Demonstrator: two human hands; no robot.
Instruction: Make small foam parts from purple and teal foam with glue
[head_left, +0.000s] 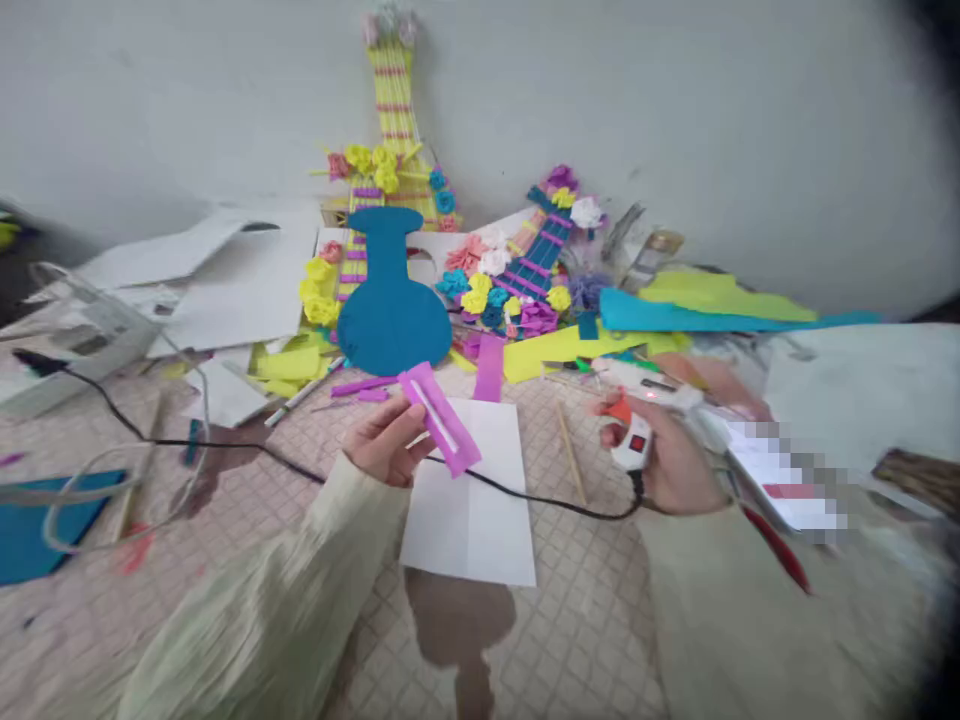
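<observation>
My left hand (388,440) pinches a strip of purple crepe paper (459,436) by its upper left edge. Along the strip's middle runs a narrow white line; whether it is a stick or glue I cannot tell. In my right hand (679,462) is a white glue gun (634,440) with an orange trigger and a red switch, its nozzle end blurred. From its handle a black cord (555,508) runs left, passing behind the purple strip. A folded white sheet (472,535) lies on the table below the strip. Behind it stands a blue vase-shaped cutout (394,320).
Woven paper pieces with crepe flowers (517,270) lean at the back wall. A thin wooden stick (571,450) lies between the white sheet and my right hand. At right is a phone (780,480); at left, a power strip (82,350) and a blue sheet (52,530).
</observation>
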